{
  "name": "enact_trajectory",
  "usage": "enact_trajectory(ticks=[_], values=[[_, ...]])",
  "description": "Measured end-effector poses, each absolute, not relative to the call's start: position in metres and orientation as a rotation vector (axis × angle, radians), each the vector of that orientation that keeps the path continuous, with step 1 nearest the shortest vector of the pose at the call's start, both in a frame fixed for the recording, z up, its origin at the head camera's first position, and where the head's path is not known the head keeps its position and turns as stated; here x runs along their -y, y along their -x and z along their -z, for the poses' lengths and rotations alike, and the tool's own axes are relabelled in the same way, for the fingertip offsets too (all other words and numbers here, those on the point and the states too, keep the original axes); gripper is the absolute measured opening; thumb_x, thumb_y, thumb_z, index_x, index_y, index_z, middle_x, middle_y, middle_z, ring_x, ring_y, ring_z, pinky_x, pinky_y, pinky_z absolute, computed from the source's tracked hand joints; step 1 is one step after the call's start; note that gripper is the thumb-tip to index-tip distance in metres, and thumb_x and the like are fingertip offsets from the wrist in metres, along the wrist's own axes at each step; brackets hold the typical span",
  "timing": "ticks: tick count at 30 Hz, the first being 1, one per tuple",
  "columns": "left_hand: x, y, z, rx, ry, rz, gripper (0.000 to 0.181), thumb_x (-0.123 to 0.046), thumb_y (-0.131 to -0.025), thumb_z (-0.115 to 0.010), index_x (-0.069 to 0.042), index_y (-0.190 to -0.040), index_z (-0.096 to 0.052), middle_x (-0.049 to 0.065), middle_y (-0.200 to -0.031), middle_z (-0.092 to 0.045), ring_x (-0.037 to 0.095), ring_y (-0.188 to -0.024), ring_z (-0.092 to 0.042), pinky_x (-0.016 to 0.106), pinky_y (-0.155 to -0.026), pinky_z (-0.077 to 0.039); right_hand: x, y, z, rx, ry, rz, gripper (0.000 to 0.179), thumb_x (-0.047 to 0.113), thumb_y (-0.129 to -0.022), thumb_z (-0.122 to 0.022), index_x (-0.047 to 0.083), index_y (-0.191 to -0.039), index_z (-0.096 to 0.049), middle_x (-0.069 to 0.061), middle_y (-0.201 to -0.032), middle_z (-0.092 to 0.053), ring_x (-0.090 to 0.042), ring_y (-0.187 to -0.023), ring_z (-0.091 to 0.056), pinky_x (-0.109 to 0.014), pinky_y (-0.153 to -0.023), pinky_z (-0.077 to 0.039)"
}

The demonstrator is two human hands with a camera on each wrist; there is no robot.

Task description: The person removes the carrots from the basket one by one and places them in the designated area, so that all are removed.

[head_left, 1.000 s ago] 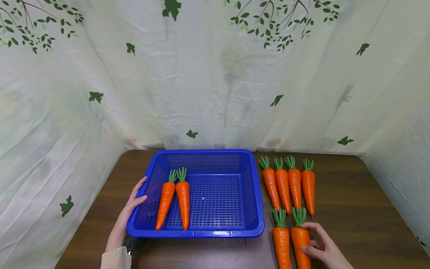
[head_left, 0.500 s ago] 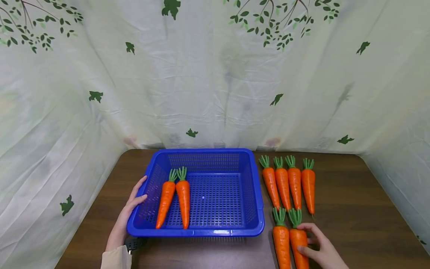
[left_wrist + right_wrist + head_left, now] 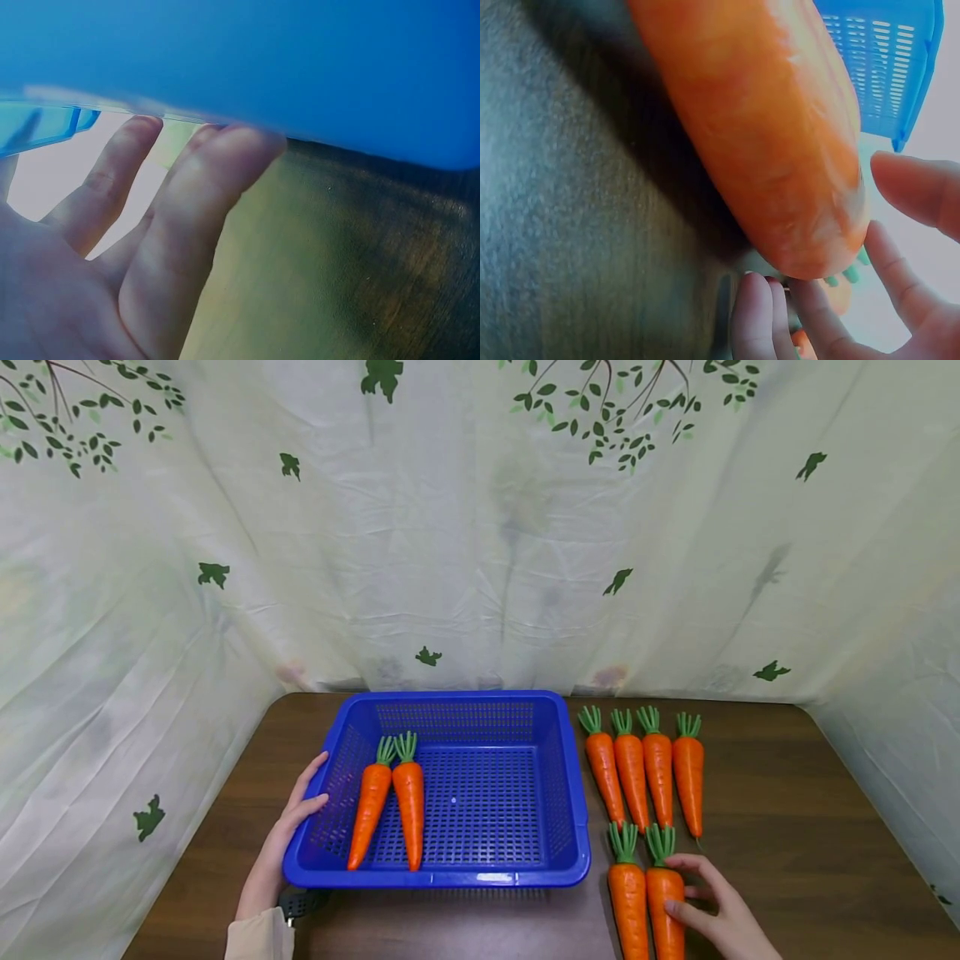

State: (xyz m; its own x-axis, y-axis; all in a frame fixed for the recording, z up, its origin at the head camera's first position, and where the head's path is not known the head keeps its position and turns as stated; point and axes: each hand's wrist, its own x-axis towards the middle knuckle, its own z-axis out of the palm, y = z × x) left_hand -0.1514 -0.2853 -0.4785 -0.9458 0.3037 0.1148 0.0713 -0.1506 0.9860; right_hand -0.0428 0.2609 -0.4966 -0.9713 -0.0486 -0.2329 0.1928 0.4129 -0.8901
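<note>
My left hand (image 3: 288, 822) is at the left side of a blue plastic basket (image 3: 491, 881); in the left wrist view its extended fingers (image 3: 187, 217) touch the basket just below the edge. Inside lie two orange carrots with green tops, a left carrot (image 3: 371, 810) and a right carrot (image 3: 409, 814). My right hand (image 3: 720, 910) is at the right side of a carrot (image 3: 663, 906) on the table. In the right wrist view, a narrow gap separates the thumb (image 3: 915, 187) from this carrot, while the other fingers spread beside its top end.
Close to its left lies another carrot (image 3: 627, 902). Several more carrots (image 3: 658, 777) form a row behind, right of the basket. A brown wooden table (image 3: 795, 827) carries everything. A leaf-patterned cloth (image 3: 480, 527) hangs around the back and sides.
The carrot at my right hand has shifted slightly left, nearer its neighbour, and the hand moved with it. My left hand and the basket stay in place.
</note>
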Motion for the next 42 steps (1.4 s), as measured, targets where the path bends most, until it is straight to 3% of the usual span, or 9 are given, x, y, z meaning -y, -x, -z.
enact_trajectory(ticks=[3,9,14,18,22,29,39,42], values=[[0.286,0.151,0.479,-1.939,-0.438,-2.231,0.058,-0.005,-0.101,-0.027,-0.025,-0.154,-0.015,-0.005,-0.139,-0.027,0.001,-0.120,-0.043,0.018,-0.094,-0.038,-0.260,0.042,0.494,-2.463,-0.162,1.601,0.046,0.007,-0.085,-0.069,-0.004,-0.126,-0.049,-0.019,-0.125,-0.049,-0.016,-0.094,-0.056,-0.028,-0.076,-0.048],[0.287,0.153,0.479,-1.938,-0.475,-2.241,0.058,-0.002,-0.100,-0.028,-0.026,-0.153,-0.020,-0.010,-0.136,-0.035,0.001,-0.119,-0.045,0.018,-0.093,-0.039,-0.259,0.042,0.483,-2.474,-0.264,1.619,0.046,0.011,-0.088,-0.067,-0.002,-0.128,-0.048,-0.020,-0.128,-0.049,-0.023,-0.095,-0.057,-0.031,-0.073,-0.050],[0.286,0.155,0.479,-1.938,-0.503,-2.260,0.060,0.001,-0.099,-0.028,-0.028,-0.151,-0.027,-0.013,-0.133,-0.042,0.002,-0.117,-0.047,0.018,-0.092,-0.039,-0.258,0.046,0.472,-2.546,-0.217,1.671,0.042,0.007,-0.088,-0.066,-0.003,-0.126,-0.049,-0.018,-0.124,-0.050,-0.012,-0.091,-0.058,-0.029,-0.071,-0.051],[0.284,0.154,0.479,-1.907,-0.478,-2.255,0.058,-0.002,-0.100,-0.028,-0.027,-0.152,-0.022,-0.010,-0.136,-0.038,0.003,-0.118,-0.046,0.019,-0.093,-0.039,-0.253,0.052,0.464,-2.543,-0.084,1.806,0.038,-0.002,-0.089,-0.062,-0.006,-0.124,-0.049,-0.001,-0.119,-0.055,-0.008,-0.089,-0.059,-0.027,-0.071,-0.051],[0.283,0.153,0.479,-1.922,-0.459,-2.256,0.058,-0.002,-0.100,-0.029,-0.025,-0.153,-0.021,-0.009,-0.136,-0.037,0.003,-0.118,-0.046,0.019,-0.093,-0.039,-0.243,0.060,0.451,-2.477,0.008,1.876,0.037,0.001,-0.091,-0.060,-0.005,-0.126,-0.047,0.013,-0.116,-0.056,-0.014,-0.093,-0.061,-0.027,-0.073,-0.051],[0.283,0.154,0.480,-1.978,-0.491,-2.263,0.060,0.001,-0.098,-0.029,-0.029,-0.150,-0.029,-0.013,-0.131,-0.044,0.002,-0.116,-0.047,0.018,-0.092,-0.039,-0.217,0.079,0.420,-2.289,0.077,1.901,0.042,0.013,-0.094,-0.060,0.001,-0.131,-0.045,-0.015,-0.126,-0.049,-0.023,-0.097,-0.060,-0.036,-0.077,-0.051],[0.284,0.154,0.479,-1.965,-0.457,-2.262,0.059,0.000,-0.099,-0.030,-0.029,-0.150,-0.028,-0.012,-0.132,-0.042,0.002,-0.116,-0.047,0.018,-0.092,-0.039,-0.171,0.114,0.393,-2.110,0.359,1.868,0.042,0.017,-0.096,-0.058,0.002,-0.132,-0.044,-0.022,-0.131,-0.044,-0.038,-0.107,-0.054,-0.040,-0.082,-0.050],[0.285,0.153,0.479,-1.970,-0.445,-2.253,0.058,-0.002,-0.099,-0.030,-0.028,-0.151,-0.026,-0.011,-0.133,-0.040,0.002,-0.116,-0.046,0.018,-0.092,-0.039,-0.158,0.124,0.390,-2.087,0.402,1.838,0.041,0.019,-0.096,-0.058,0.005,-0.132,-0.045,-0.019,-0.132,-0.044,-0.036,-0.107,-0.055,-0.040,-0.084,-0.049]])
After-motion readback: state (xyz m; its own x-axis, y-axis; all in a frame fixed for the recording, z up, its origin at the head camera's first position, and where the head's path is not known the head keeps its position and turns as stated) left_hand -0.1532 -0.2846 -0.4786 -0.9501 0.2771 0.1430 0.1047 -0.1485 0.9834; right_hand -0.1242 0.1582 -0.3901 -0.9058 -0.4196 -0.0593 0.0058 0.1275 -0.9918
